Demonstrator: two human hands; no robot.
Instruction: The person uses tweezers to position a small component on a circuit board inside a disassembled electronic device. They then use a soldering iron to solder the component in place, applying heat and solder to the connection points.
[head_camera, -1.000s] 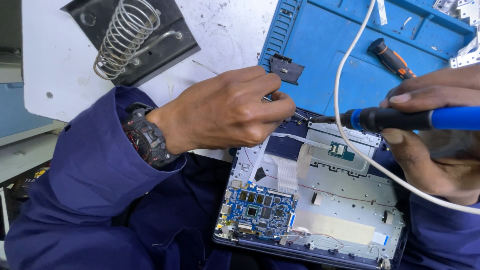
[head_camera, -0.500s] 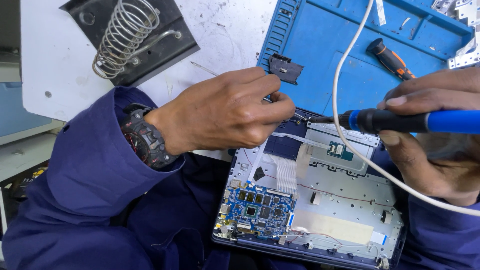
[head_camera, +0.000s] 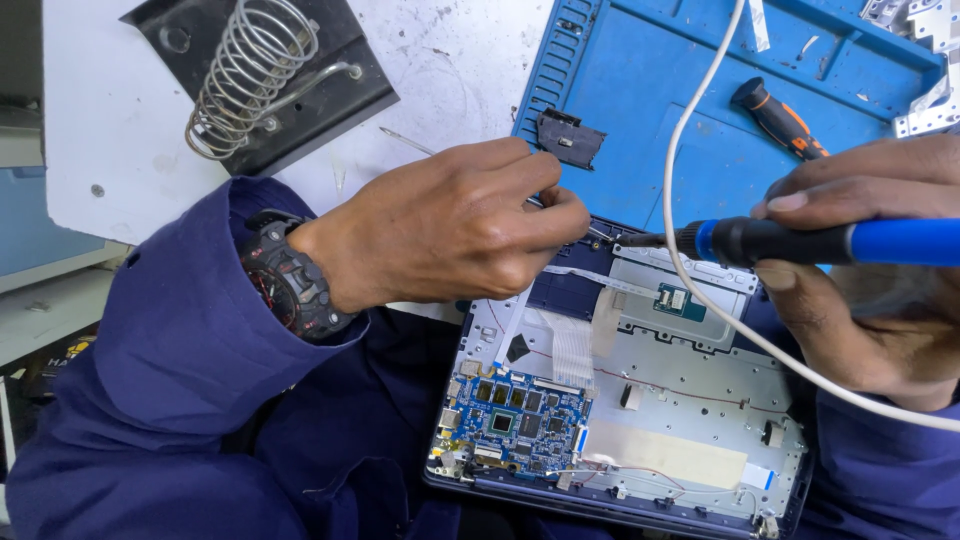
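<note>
My left hand (head_camera: 450, 230) pinches a thin metal wire (head_camera: 405, 141); its near end pokes out past my fingertips. My right hand (head_camera: 860, 290) grips a blue-handled soldering iron (head_camera: 800, 242), held level and pointing left. The iron's dark tip meets the wire's end just above the top edge of an opened laptop (head_camera: 640, 400). The laptop lies in my lap with its cover off, showing a blue circuit board (head_camera: 515, 420), a grey metal plate and flat ribbon cables. A black watch (head_camera: 290, 290) sits on my left wrist.
A blue work mat (head_camera: 640, 80) lies beyond the laptop, with a small black part (head_camera: 570, 137) and an orange-and-black screwdriver (head_camera: 780, 118) on it. A coil-spring iron stand (head_camera: 255, 80) sits at the upper left. The iron's white cable (head_camera: 690, 140) loops across the mat and laptop.
</note>
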